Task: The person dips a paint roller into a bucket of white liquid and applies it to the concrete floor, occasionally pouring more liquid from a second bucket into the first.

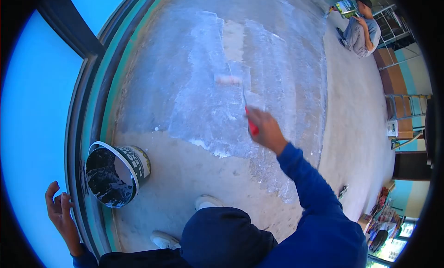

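Observation:
My right hand (pixel 266 129) is closed around the red handle of a paint roller (pixel 229 80). The roller's pale head, smeared by motion, is over the floor's wet, whitish coated patch (pixel 199 92). Off to the left, beside the wall, my left hand (pixel 60 212) has its fingers apart and holds nothing. A bucket (pixel 142 162) with a printed label stands between that hand and the coated patch. Its dark inside is streaked with pale liquid.
Along the left run a dark frame and a pipe (pixel 104 83) at the wall's foot. A crouching person (pixel 360 32) holds a printed container at the far right. Metal scaffolding (pixel 407 106) and piled items (pixel 386 217) line the right side. My shoes (pixel 208 202) are on bare floor.

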Demonstrator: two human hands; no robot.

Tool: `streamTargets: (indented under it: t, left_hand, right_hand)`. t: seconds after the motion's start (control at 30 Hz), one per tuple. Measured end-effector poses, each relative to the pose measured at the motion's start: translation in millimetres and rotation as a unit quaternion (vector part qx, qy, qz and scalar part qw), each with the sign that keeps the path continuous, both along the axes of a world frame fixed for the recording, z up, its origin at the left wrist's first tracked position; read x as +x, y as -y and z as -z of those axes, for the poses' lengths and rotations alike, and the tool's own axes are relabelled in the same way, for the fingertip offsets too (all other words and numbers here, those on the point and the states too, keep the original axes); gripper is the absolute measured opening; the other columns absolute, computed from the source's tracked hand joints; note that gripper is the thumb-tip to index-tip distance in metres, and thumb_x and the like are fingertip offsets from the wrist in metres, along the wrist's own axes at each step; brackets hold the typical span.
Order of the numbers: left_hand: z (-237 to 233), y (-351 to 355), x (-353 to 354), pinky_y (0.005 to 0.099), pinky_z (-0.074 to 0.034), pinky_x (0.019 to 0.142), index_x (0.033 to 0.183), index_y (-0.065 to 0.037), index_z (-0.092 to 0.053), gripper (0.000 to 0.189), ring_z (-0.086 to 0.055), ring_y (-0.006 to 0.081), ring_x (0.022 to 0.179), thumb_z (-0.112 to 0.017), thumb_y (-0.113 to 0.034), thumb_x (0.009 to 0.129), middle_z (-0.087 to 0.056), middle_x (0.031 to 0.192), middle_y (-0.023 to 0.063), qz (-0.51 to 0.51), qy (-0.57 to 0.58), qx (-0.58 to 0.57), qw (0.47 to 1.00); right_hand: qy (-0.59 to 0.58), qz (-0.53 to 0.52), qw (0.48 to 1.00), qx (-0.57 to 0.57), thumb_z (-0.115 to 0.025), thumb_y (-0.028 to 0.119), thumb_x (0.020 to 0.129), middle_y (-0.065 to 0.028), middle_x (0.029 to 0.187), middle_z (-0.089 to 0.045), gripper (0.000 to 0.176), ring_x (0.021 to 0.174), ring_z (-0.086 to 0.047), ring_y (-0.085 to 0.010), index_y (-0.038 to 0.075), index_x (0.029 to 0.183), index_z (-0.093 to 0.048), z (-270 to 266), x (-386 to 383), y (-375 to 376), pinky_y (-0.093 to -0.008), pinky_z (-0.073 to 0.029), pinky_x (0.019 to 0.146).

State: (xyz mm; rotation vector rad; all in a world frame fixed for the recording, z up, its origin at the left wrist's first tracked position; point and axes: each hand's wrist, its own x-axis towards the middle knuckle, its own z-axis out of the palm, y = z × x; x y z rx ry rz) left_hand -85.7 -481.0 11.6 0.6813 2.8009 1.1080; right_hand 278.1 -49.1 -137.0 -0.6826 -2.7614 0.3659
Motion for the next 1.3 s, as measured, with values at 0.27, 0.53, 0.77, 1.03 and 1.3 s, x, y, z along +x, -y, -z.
streamTargets:
  t: [0.27,0.53,0.77,1.03,1.3]
  left_hand:
    - [1,27,-5,0.0254,-0.047,0.064,0.127,-0.005,-0.051,0.046,-0.056,0.0118,0.082,-0.059,-0.032,0.091,-0.057,0.117,0.0083,-0.083,-0.015,-0.059,0.995]
    - [15,54,-17,0.0251,-0.046,0.062,0.128,-0.006,-0.052,0.045,-0.057,0.0118,0.082,-0.059,-0.03,0.091,-0.056,0.124,0.0085,-0.121,0.049,-0.124,0.984]
    - [17,62,-17,0.0246,-0.046,0.063,0.129,-0.006,-0.051,0.045,-0.057,0.0109,0.081,-0.058,-0.029,0.091,-0.055,0.125,0.0084,-0.121,0.055,-0.123,0.983]
    - [9,42,-10,0.0252,-0.046,0.064,0.128,-0.006,-0.051,0.045,-0.055,0.0105,0.079,-0.06,-0.03,0.091,-0.059,0.112,0.0064,-0.098,-0.007,-0.072,0.993]
    - [5,22,-8,0.0246,-0.047,0.064,0.129,-0.006,-0.051,0.045,-0.055,0.0112,0.082,-0.06,-0.03,0.091,-0.057,0.116,0.0065,-0.035,-0.011,-0.027,0.999]
  right_hand:
    - [-0.06,-0.004,0.998,0.023,-0.065,0.003,0.065,-0.0199,0.094,-0.064,0.032,0.088,-0.062,-0.0385,0.006,0.097,-0.063,39,-136,-195,-0.0436,-0.05,0.079]
    - [-0.017,0.063,0.993,0.094,-0.066,0.012,0.069,-0.0196,0.092,-0.068,0.029,0.087,-0.065,-0.0388,0.01,0.097,-0.066,58,-238,-336,-0.0434,-0.052,0.08]
    - [-0.025,0.046,0.995,0.081,-0.066,0.013,0.067,-0.019,0.091,-0.068,0.03,0.085,-0.065,-0.0375,0.009,0.097,-0.066,54,-229,-319,-0.0418,-0.053,0.078]
    - [-0.015,-0.029,0.999,-0.011,-0.065,0.002,0.066,-0.0183,0.103,-0.061,0.035,0.09,-0.062,-0.0374,0.003,0.101,-0.062,35,-77,-152,-0.0414,-0.052,0.079]
    - [0.048,0.046,0.996,-0.059,-0.064,-0.001,0.067,-0.0194,0.119,-0.058,0.034,0.091,-0.061,-0.0369,0.005,0.1,-0.06,-22,35,21,-0.0422,-0.05,0.08]
